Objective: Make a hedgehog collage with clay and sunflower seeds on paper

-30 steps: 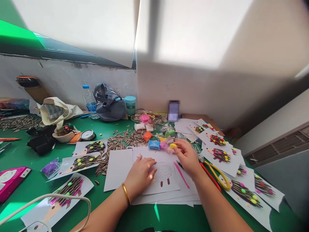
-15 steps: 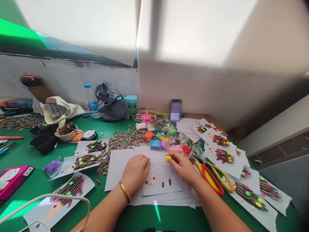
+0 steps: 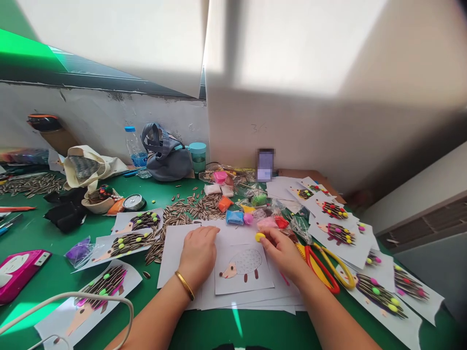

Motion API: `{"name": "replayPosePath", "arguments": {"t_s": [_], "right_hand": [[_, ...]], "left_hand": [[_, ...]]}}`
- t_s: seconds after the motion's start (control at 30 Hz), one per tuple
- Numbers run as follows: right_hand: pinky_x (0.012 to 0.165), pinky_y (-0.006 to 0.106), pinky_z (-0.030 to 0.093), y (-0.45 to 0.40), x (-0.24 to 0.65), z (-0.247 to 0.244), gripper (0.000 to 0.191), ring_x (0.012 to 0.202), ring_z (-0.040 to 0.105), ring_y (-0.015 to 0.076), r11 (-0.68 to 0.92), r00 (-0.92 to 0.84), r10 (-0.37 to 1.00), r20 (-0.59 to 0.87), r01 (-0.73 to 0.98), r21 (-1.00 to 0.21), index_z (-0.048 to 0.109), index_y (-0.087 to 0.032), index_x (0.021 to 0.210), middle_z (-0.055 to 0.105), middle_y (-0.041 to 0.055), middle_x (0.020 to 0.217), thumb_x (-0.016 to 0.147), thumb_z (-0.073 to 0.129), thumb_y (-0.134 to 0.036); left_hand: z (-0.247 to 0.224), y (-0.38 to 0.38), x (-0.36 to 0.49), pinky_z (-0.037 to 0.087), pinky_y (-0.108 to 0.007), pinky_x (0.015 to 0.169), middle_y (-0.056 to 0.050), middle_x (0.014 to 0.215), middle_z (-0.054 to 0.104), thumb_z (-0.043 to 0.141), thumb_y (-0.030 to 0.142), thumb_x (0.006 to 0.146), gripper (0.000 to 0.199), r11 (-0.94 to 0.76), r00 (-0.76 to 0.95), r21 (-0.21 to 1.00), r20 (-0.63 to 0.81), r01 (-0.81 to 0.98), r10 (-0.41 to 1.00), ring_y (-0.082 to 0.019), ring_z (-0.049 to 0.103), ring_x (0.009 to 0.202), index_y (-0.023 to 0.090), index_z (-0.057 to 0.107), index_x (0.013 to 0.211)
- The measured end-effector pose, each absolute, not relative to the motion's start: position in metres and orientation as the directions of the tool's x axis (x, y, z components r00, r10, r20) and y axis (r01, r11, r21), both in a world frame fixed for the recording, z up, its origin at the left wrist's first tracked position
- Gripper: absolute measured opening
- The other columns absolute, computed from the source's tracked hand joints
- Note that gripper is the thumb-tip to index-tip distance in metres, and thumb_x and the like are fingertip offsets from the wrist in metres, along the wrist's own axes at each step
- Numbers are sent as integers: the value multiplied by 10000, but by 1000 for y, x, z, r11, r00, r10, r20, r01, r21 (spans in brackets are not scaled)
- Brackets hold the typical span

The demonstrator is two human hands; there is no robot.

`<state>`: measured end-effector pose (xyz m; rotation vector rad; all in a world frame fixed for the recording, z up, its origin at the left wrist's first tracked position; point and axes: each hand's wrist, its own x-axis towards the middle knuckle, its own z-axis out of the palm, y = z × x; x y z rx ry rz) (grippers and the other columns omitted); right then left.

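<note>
My right hand (image 3: 281, 252) pinches a small flattened piece of yellow clay (image 3: 260, 236) between thumb and fingertips, just above the papers. Below and left of it lies a white card with a hedgehog drawing (image 3: 245, 265). The hedgehog has a peach clay face, brown feet and a body of short drawn marks. My left hand (image 3: 199, 252), with a gold bangle at the wrist, rests palm down left of the card, over a blank sheet (image 3: 171, 262). Its fingers stretch forward and hold nothing that I can see.
Striped sunflower seeds (image 3: 197, 206) lie in a heap behind the papers, beside wrapped clay packets such as a blue one (image 3: 234, 217). Scissors with red and yellow handles (image 3: 324, 270) lie at my right. Finished hedgehog cards (image 3: 379, 294) flank both sides. A pale cable (image 3: 83, 294) crosses front left.
My right hand has moved slightly right with the yellow clay, away from the drawing. My left hand has shifted a little left, off the card's edge.
</note>
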<state>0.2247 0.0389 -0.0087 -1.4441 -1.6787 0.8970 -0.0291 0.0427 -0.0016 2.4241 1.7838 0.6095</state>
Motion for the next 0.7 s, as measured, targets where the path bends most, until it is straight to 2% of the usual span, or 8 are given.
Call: {"name": "replayPosePath", "arguments": {"t_s": [0.07,0.13,0.27,0.33,0.4,0.5,0.57,0.7], "right_hand": [[841,369,489,37,223,-5,264,953,631,241,126,-106,991,85,494,-860,652,-225,1047,691,60,1051,911,527,-414],[825,368,489,34,222,-1,252,945,632,244,130,-117,990,81,507,-852,657,-228,1022,695,59,1035,911,525,-411],[818,365,497,32,220,2,249,946,632,248,128,-120,990,77,507,-852,662,-234,1008,697,58,1027,904,530,-417],[825,367,499,33,220,1,255,965,627,251,126,-124,990,72,504,-855,658,-236,1020,694,62,1040,906,527,-422],[834,370,497,33,220,0,255,981,622,254,133,-132,988,76,503,-854,655,-238,1026,690,64,1049,908,525,-422],[833,363,490,33,219,-1,241,965,619,244,158,-148,984,95,497,-853,657,-240,1032,687,58,1047,912,526,-404],[794,347,488,32,216,0,226,930,617,232,182,-171,979,111,490,-853,662,-243,1033,681,54,1045,912,534,-384],[746,316,476,22,202,1,197,894,606,208,226,-234,963,131,445,-867,639,-248,1065,670,45,1022,893,577,-320]], "left_hand": [[-1,42,-28,448,-447,914,-69,1059,737,418,18,812,411,-354,296,322,216,878,930,-256,652,1014,214,667,1073],[-2,41,-28,429,-465,966,-63,1036,744,409,15,813,426,-379,330,335,196,863,923,-243,665,995,221,665,1083],[-5,41,-27,285,-565,1105,-101,1237,675,417,19,803,488,-363,286,283,279,888,917,-280,583,1188,210,621,1203],[-7,41,-27,313,-541,1101,-95,1202,693,409,20,813,486,-382,312,298,257,875,915,-258,611,1144,213,620,1206],[-8,41,-26,284,-559,1119,-91,1185,701,400,21,827,493,-396,334,307,236,865,912,-251,624,1129,218,605,1230],[-5,41,-25,185,-638,1133,-126,1370,586,436,81,865,473,-358,268,292,305,887,914,-308,490,1308,200,545,1310],[-2,40,-24,231,-617,1121,-133,1417,537,483,169,898,415,-358,234,319,368,877,900,-324,445,1339,197,547,1306],[6,31,-18,429,-446,982,-97,1198,666,556,353,917,300,-504,338,468,396,726,854,-263,585,1141,228,623,1182]]}}
